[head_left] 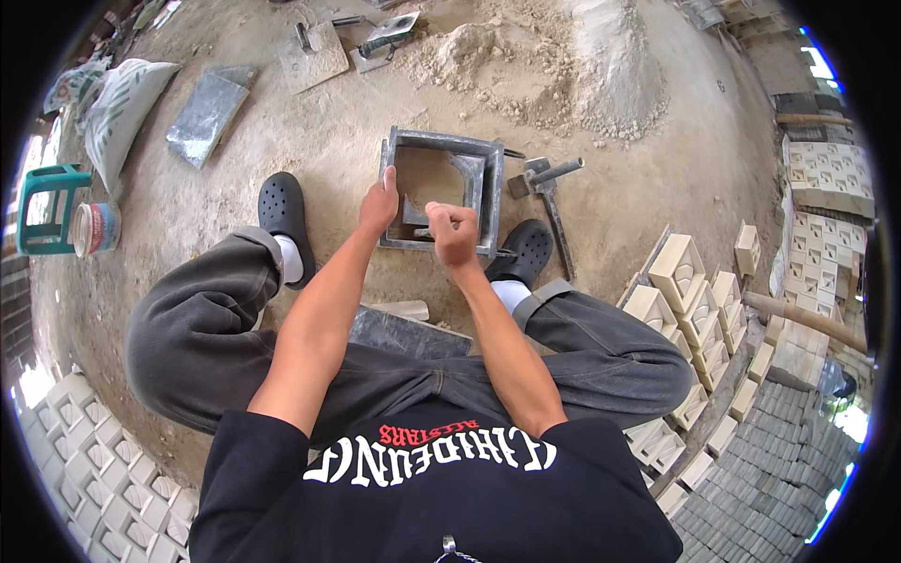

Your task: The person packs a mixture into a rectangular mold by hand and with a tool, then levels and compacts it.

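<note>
A square grey metal mould (449,141) stands on the ground between my feet, with a smaller angular frame (476,178) inside its right part. My left hand (378,205) grips the mould's left wall, fingers along the outer side. Over the near part of the mould, my right hand (453,235) is closed in a fist. A small bit of something shows beside its fingers, too little to name. Part of the mould's inside is hidden under this hand. Just right of the mould lies a hammer-like tool (554,211) with a dark handle.
Pale powder (615,66) is heaped at the far side, near trowels (385,42) and flat boards (208,113). A green stool (52,211), a tub (96,230) and a white sack (127,113) stand at left. Cast blocks (690,291) are stacked right; more blocks (103,469) lie lower left.
</note>
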